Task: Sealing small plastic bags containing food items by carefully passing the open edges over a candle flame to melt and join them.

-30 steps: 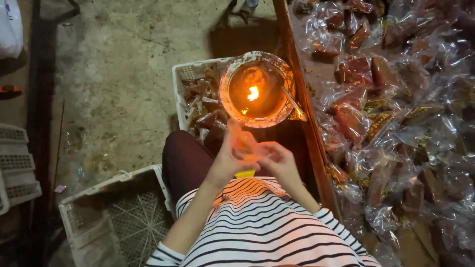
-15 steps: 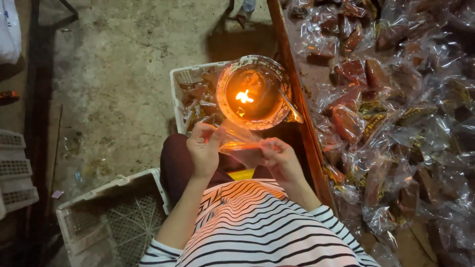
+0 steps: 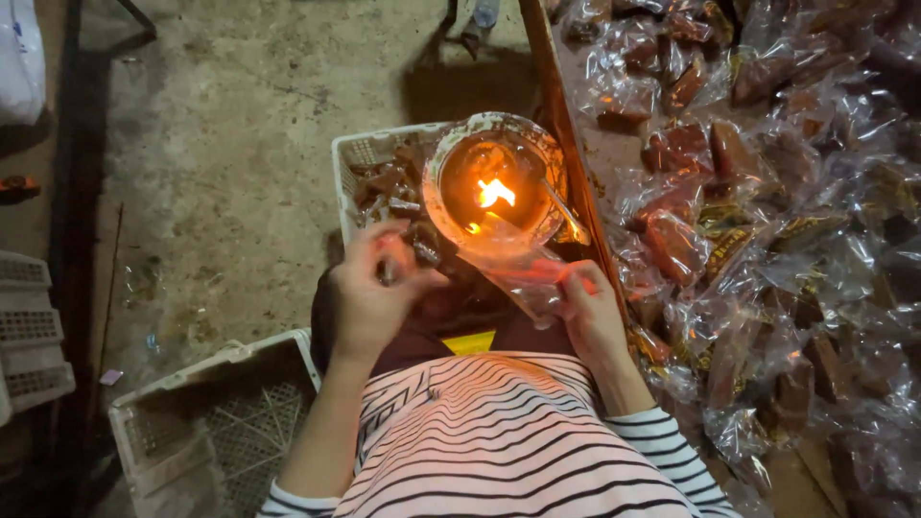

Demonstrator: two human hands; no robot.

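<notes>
My right hand (image 3: 587, 309) grips a clear plastic packet (image 3: 518, 269) of brown sweets, its top edge held up next to the flame (image 3: 494, 193) burning inside a round metal bowl (image 3: 451, 163). My left hand (image 3: 376, 293) hovers to the left of the packet with fingers curled, over my lap; whether it pinches anything I cannot tell. Behind the bowl stands a white plastic crate (image 3: 353, 158) holding several packed sweets.
A wooden table edge (image 3: 566, 144) runs along my right, heaped with several clear packets of brown sweets (image 3: 758, 201). An empty white crate (image 3: 206, 432) sits on the concrete floor (image 3: 221, 163) at my left. More crates (image 3: 29, 336) stack at the far left.
My hands moved apart: the left drew away leftward, while the right kept the packet and held its edge close to the flame.
</notes>
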